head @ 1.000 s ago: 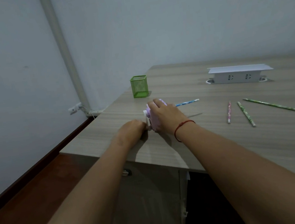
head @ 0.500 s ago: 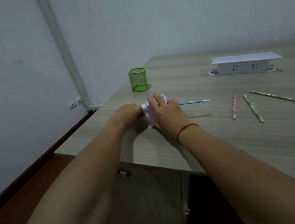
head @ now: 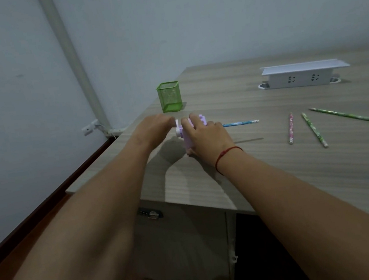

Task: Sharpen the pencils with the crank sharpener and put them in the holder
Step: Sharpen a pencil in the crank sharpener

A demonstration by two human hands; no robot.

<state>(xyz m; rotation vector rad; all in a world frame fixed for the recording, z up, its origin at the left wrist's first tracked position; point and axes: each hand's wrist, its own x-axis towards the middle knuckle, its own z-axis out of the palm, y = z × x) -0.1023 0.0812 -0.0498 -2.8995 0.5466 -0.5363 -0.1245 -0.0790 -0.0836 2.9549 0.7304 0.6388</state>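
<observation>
Right hand: the right hand (head: pixel 205 135) lies over the purple crank sharpener (head: pixel 200 119) from above, with the fingers curled round its body and a red string (head: pixel 227 153) on the wrist.
Left hand: the left hand (head: pixel 154 128) is at the left end of the sharpener, fingers bent together on the white crank (head: pixel 178 129); the fingertips are blurred.
In the way: the right hand covers most of the sharpener.
Blue pencil: the blue pencil (head: pixel 240 123) sticks out level from the right side of the sharpener, above the desk (head: pixel 278 174).
Holder: the green mesh holder (head: pixel 169 96) stands upright just behind the hands.
Other pencils: a pink pencil (head: pixel 291 130), a short green pencil (head: pixel 314 129) and a long green pencil (head: pixel 349 116) lie flat further right, apart from each other.
Far side: a white socket box (head: pixel 302 75) stands near the back wall.
</observation>
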